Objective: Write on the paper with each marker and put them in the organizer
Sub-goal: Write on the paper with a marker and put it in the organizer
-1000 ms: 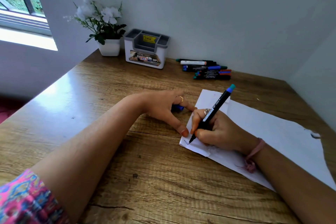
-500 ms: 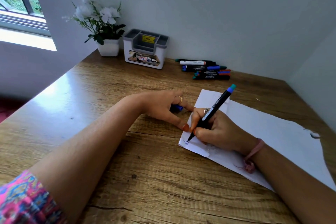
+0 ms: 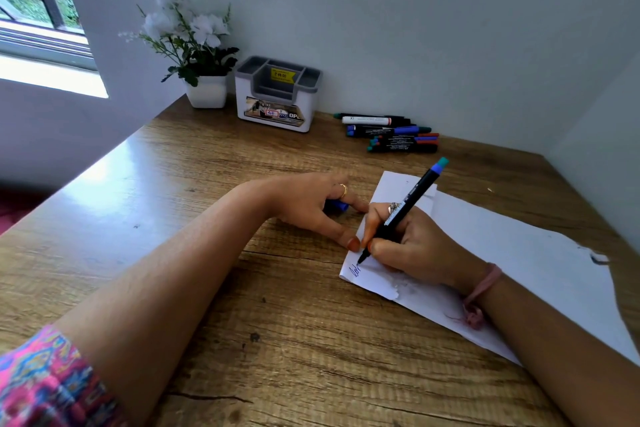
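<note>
marker point(image 3: 401, 211) pinched in my right hand point(image 3: 415, 246), tip on the paper point(image 3: 502, 253) near its left corner, small blue marks there. keep light pressure, short strokes. left hand point(image 3: 311, 204) curls over the blue cap point(image 3: 337, 206), thumb steadying the paper's edge. organizer point(image 3: 277, 94) and spare markers point(image 3: 391, 132) sit by the wall.

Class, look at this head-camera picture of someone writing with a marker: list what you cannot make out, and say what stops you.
1. Blue cap: mostly hidden under the left hand.
2. Blue writing on the paper: too small to read.
3. Organizer compartments: its walls hide their floors.
4. Marker pile: exact count unclear, they overlap.
5. Marker label: too small; the right hand covers part.
</note>
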Action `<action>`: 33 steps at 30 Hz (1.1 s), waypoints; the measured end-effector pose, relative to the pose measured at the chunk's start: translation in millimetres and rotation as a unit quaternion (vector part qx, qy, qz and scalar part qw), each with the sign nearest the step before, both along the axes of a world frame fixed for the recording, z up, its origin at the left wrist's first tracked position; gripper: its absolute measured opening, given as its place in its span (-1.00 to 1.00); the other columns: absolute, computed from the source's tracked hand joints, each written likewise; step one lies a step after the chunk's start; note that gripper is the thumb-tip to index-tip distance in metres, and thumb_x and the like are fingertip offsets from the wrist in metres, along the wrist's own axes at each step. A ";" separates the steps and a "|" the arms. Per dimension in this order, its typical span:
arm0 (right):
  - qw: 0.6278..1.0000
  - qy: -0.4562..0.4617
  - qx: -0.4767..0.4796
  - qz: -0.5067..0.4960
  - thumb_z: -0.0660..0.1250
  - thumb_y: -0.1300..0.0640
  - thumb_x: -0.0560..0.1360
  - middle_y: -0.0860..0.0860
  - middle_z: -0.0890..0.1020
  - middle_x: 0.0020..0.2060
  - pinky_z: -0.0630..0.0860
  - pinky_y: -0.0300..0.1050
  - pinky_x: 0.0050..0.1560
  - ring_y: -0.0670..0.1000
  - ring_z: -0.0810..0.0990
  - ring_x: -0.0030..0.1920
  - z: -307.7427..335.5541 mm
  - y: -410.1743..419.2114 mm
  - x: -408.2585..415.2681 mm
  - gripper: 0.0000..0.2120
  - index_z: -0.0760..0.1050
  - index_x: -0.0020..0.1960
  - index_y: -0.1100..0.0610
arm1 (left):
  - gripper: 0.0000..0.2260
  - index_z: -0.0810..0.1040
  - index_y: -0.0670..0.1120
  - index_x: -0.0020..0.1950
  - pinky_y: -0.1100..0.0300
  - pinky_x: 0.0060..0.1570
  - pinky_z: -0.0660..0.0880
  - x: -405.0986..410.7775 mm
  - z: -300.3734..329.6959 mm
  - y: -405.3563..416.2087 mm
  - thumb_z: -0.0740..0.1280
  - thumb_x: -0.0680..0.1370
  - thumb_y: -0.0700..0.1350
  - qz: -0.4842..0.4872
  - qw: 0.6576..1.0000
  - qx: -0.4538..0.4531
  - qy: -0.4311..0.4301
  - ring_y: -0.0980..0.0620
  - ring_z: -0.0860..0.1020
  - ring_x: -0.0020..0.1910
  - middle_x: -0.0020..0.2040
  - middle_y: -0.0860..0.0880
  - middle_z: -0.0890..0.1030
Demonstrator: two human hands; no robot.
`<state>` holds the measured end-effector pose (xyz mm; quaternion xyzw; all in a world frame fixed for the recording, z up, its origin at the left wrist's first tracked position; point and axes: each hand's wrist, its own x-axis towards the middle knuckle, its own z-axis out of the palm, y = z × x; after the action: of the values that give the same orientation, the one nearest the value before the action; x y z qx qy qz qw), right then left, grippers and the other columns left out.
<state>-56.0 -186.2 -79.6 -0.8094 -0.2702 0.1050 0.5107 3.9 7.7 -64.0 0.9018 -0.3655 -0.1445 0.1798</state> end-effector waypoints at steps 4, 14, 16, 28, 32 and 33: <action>1.000 0.001 0.002 0.004 0.29 0.09 0.23 0.47 0.48 -0.24 0.37 0.01 -0.26 0.20 0.45 -0.29 1.4 -0.9 -0.3 -0.83 0.44 -0.27 0.18 | -0.42 0.38 0.27 0.33 0.19 -0.04 0.34 -0.7 0.0 -0.6 0.38 0.34 0.32 0.003 1.000 0.001 0.002 0.14 0.38 0.01 -0.05 0.23 0.33; 1.000 0.000 -0.002 -0.005 0.28 0.24 0.29 -0.13 0.55 -0.50 0.38 -0.35 -0.42 -0.20 0.44 -0.48 6.0 -2.7 -3.6 -0.97 0.43 -0.29 0.19 | -0.44 0.38 0.26 0.32 0.21 -0.04 0.34 -3.5 1.8 -2.2 0.40 0.36 0.28 0.011 1.000 0.003 0.006 0.12 0.39 0.02 0.01 0.12 0.37; 1.000 -0.001 0.008 -0.012 0.30 0.20 0.29 0.02 0.59 -0.44 0.41 -0.26 -0.41 -0.10 0.46 -0.46 5.3 -1.0 -4.0 -0.94 0.44 -0.28 0.18 | -0.43 0.38 0.26 0.33 0.21 -0.04 0.35 -3.6 2.6 -1.4 0.40 0.35 0.28 0.009 1.000 0.003 0.006 0.11 0.39 0.01 -0.01 0.14 0.36; 1.000 -0.013 0.009 0.001 0.30 0.11 0.28 0.36 0.55 -0.31 0.42 0.01 -0.33 0.27 0.46 -0.37 1.3 -1.4 -0.5 -0.83 0.46 -0.24 0.23 | -0.44 0.36 0.26 0.34 0.18 -0.02 0.37 -4.9 3.1 -1.3 0.40 0.37 0.27 0.016 1.000 0.008 0.017 0.10 0.40 0.03 0.01 0.14 0.38; 0.996 0.020 0.084 -0.015 0.20 0.34 0.35 -0.02 0.48 -0.54 0.38 -0.32 -0.49 -0.13 0.42 -0.53 9.2 -5.7 -1.4 -0.97 0.40 -0.21 0.27 | -0.45 0.24 0.22 0.45 0.19 0.18 0.26 -7.2 4.0 0.6 0.31 0.49 0.20 0.036 0.998 -0.009 0.053 -0.02 0.34 0.31 0.28 0.04 0.36; 0.994 0.021 0.106 -0.027 0.18 0.34 0.35 -0.02 0.44 -0.53 0.36 -0.31 -0.50 -0.11 0.39 -0.53 12.1 -6.2 -0.7 -0.95 0.38 -0.20 0.25 | -0.50 0.23 0.20 0.46 0.19 0.23 0.18 -7.4 3.6 2.1 0.25 0.54 0.17 0.049 0.996 -0.028 0.074 -0.03 0.25 0.41 0.40 0.01 0.31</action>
<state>-56.6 -192.4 -67.5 -0.7551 -0.2473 0.0789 0.6020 -3.5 9.8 -60.5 0.9001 -0.3102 -0.1916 0.2386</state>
